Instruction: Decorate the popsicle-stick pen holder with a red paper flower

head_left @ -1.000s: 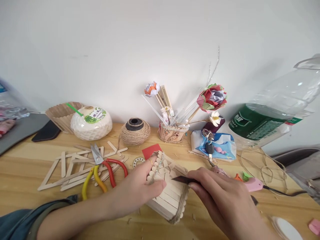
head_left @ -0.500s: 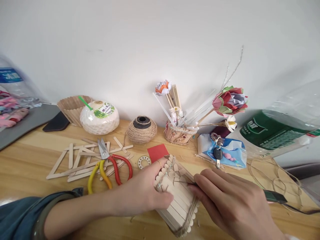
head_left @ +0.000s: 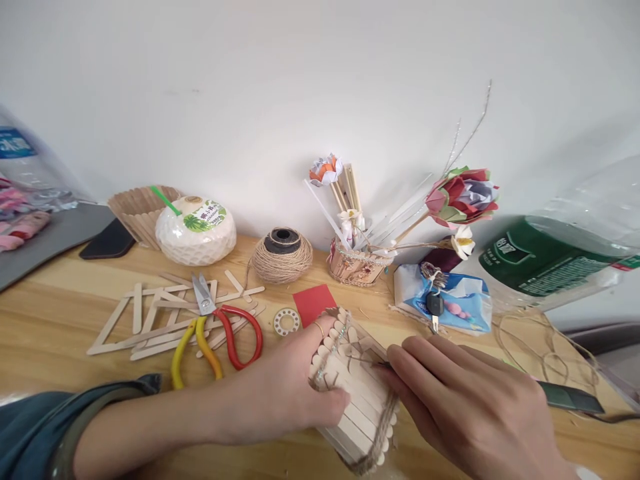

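Observation:
A box of pale craft sticks (head_left: 357, 407) lies tilted near the table's front, with scalloped edges, beaded trim at its upper end and twine round its lower end. My left hand (head_left: 305, 380) is wrapped round the upper end, thumb on the stick face. At the box's right side, my right hand (head_left: 450, 393) pinches a thin dark-tipped tool (head_left: 384, 365), its point close to small wood pieces on the face. Most of that tool is hidden by the fingers. Red paper (head_left: 313, 303) lies just behind the box.
Scissors (head_left: 204, 297), pliers with red and yellow handles and loose craft sticks (head_left: 120, 320) lie left. Behind stand a twine spool (head_left: 283, 257), a white coconut (head_left: 195, 233) and a flower basket (head_left: 357, 263). Keys on a blue packet (head_left: 470, 303) and a green-labelled bottle (head_left: 545, 257) are right.
The view has shifted slightly. My right hand has tilted a little and less of the thin tool shows. The dark green object behind that hand sits further right. My left hand keeps its hold.

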The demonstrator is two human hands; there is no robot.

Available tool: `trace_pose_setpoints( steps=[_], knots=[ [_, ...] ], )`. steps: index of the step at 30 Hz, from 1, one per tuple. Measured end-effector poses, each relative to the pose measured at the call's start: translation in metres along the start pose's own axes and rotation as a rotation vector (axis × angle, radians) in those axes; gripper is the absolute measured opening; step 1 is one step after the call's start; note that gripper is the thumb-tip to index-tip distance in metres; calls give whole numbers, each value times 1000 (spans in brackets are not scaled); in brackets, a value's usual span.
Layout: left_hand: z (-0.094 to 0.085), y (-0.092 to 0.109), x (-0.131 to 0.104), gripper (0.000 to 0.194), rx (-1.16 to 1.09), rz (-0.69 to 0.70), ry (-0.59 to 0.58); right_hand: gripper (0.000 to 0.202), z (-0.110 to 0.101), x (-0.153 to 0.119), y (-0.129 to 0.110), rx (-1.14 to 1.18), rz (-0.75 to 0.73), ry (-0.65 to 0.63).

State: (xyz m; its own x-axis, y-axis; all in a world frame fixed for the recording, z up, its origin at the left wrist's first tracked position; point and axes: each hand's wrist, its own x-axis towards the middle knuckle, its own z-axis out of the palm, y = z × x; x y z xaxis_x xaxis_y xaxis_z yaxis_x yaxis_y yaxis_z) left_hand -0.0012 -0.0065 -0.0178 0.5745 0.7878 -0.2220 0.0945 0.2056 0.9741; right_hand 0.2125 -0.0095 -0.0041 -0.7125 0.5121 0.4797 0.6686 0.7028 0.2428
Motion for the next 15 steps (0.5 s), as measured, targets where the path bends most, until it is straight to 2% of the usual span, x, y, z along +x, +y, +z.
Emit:
trace_pose_setpoints(
  steps=[6,11,15],
  knots=[
    [-1,5,-1,30,157,13,26,24,-2,2,3,-43,-53,-19],
    [-4,7,-1,32,201,15,22,25,-2,6,4,-84,-68,-30],
    [-6,5,0,31,225,51,-2,30,-5,11,7,-94,-150,-45]
  ],
)
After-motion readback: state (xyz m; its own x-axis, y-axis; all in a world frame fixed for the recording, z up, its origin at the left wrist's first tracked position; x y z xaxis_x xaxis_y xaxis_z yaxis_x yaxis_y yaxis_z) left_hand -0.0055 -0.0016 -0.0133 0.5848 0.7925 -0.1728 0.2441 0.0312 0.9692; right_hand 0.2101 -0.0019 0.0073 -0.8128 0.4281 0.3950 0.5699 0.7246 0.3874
